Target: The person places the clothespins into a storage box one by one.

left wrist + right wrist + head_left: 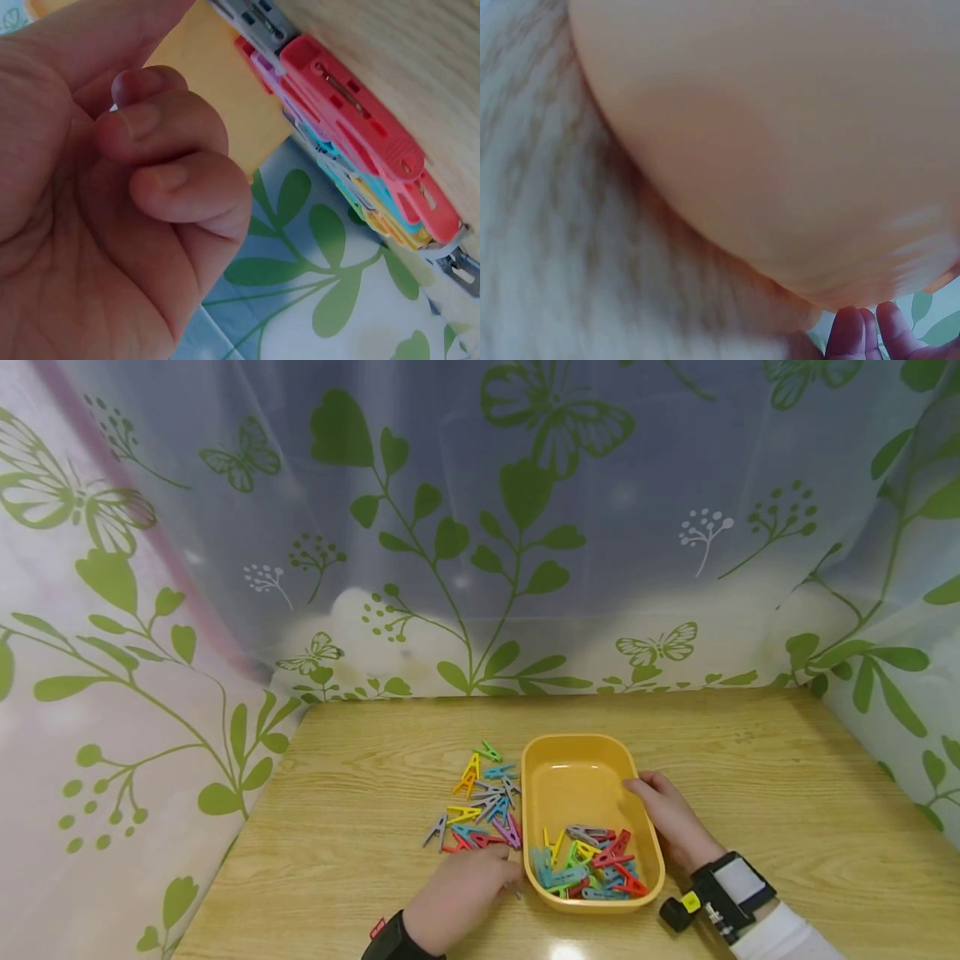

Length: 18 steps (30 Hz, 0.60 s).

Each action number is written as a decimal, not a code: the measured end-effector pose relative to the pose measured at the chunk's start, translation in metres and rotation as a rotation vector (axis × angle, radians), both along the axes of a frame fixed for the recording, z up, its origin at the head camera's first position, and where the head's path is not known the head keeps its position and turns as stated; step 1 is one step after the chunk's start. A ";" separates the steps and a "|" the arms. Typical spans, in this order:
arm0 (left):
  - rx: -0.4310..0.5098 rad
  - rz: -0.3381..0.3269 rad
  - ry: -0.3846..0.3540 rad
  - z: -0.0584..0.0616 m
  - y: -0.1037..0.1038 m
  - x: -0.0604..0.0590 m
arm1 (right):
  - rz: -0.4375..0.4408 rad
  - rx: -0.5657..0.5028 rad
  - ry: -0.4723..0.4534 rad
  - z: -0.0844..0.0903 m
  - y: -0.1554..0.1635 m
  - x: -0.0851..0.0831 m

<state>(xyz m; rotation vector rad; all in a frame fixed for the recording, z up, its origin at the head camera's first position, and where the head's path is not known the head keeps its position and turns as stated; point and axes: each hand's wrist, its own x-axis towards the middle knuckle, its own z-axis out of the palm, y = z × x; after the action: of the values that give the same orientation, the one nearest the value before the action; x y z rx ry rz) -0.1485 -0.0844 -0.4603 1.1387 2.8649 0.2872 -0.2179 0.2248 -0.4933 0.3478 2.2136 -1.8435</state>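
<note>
A yellow plastic tub (577, 781) stands on the wooden table, with a heap of colored clothespins (588, 864) in its near half. Left of it lies a loose group of clothespins (487, 802) in grey, blue, yellow, red, purple and green. My left hand (465, 897) is at the near end of this group, beside the tub's left wall. In the left wrist view its fingers curl inward near red and grey clothespins (367, 105); the thumb and index tips are hidden. My right hand (675, 818) grips the tub's right rim, its fingertips (847, 330) against the outer wall.
The wooden table (360, 860) reaches back to a curtain (465, 568) printed with leaves and butterflies. Curtain also hangs along both sides. A wristband with a small camera device (678, 910) sits on my right wrist, near the tub's near right corner.
</note>
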 end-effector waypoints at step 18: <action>-0.075 0.033 0.009 -0.005 0.005 0.001 | 0.003 -0.005 -0.001 0.000 0.001 0.000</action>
<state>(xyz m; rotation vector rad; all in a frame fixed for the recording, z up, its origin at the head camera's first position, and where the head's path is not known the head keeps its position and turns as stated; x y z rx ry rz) -0.1474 -0.0790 -0.4657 1.0835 2.8775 0.1749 -0.2175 0.2255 -0.4934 0.3442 2.2074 -1.8473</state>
